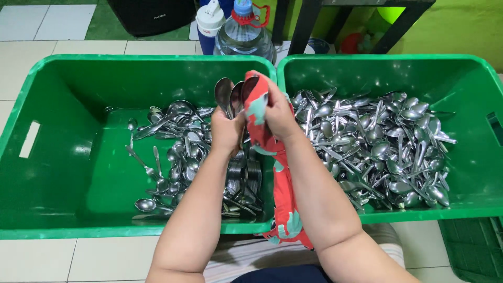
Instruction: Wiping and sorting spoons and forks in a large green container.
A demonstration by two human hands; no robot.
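A small bundle of metal spoons [233, 97] was held upright in the left hand [226, 131], bowls uppermost, with the fingers closed around the handles. The right hand [277, 112] was placed just beside it, its fingers pinching a red cloth with a pale green pattern [280, 199] against the bowl of the rightmost spoon. The cloth was draped down from that hand, along the right forearm, past the near rim of the bins. Both hands were positioned above the junction of two green plastic bins set side by side on a tiled floor [31, 257]. The left bin [47, 105] was partly filled: a loose spread of spoons [173, 152] was seen toward its right half, and a neater stack of cutlery [243, 183] lay beneath the left wrist, while its left half showed bare green plastic. The right bin [461, 84] was filled across most of its bottom with a dense heap of spoons [377, 147]. Behind the bins, a clear water bottle with a blue cap [243, 34] and a white-and-blue bottle [209, 26] were standing on the floor, touching or nearly touching each other.
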